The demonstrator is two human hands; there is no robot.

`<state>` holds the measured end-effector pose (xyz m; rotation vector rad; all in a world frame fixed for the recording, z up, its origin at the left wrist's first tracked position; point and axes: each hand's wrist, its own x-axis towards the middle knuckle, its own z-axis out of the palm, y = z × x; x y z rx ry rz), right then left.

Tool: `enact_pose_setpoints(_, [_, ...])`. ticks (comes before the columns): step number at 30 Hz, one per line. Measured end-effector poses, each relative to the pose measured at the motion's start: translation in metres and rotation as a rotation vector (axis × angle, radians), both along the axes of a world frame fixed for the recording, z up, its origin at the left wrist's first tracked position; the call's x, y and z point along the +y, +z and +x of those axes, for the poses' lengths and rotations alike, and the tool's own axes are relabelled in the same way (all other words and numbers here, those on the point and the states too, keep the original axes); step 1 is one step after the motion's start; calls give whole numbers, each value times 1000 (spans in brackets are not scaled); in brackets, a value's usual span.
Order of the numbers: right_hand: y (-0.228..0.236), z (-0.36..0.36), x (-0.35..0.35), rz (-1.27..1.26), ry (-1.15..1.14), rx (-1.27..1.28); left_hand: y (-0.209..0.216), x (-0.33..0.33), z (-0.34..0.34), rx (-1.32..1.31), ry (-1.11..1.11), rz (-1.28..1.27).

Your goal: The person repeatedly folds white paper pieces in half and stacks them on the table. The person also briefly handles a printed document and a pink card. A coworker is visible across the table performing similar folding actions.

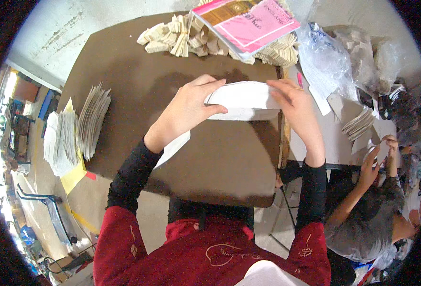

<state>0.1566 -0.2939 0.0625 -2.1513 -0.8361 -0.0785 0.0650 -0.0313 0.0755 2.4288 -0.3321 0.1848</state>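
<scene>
My left hand (pixel 189 102) and my right hand (pixel 294 100) grip the two ends of a white paper strip (pixel 244 94) above the brown table (pixel 210 157). The strip bows a little between them. My left thumb and fingers are closed on its left end; my right fingers pinch the other end. Just below the strip shows a second white paper layer (pixel 244 115); I cannot tell whether it is part of the same piece. Another white sheet (pixel 175 147) lies partly hidden beneath my left wrist.
Stacks of thin paper pieces (pixel 94 119) stand at the table's left edge. Cream folded paper bundles (pixel 172 37) and a pink booklet (pixel 255 24) lie at the far edge. At right are plastic bags (pixel 332 55) and a seated person (pixel 370 219) holding paper (pixel 381 151).
</scene>
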Motion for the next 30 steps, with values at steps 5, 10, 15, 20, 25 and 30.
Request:
enact_pose_setpoints(5, [-15,19,8,-192,109,39,-12,10,9,81,-16,212])
enact_pose_setpoints(10, [-15,7,8,-173,151,-68,-18,10,5,109,-2,114])
enact_pose_setpoints(15, [-12,5,7,-145,179,75,-20,7,0,136,18,-20])
enact_pose_setpoints(20, [-13,8,8,-187,194,27,-27,9,-5,148,16,-115])
enact_pose_setpoints(25, [-16,7,11,-178,210,46,-38,7,-4,196,96,-116])
enact_pose_setpoints(30, [-23,10,8,-119,241,98,-43,6,-3,141,149,-210])
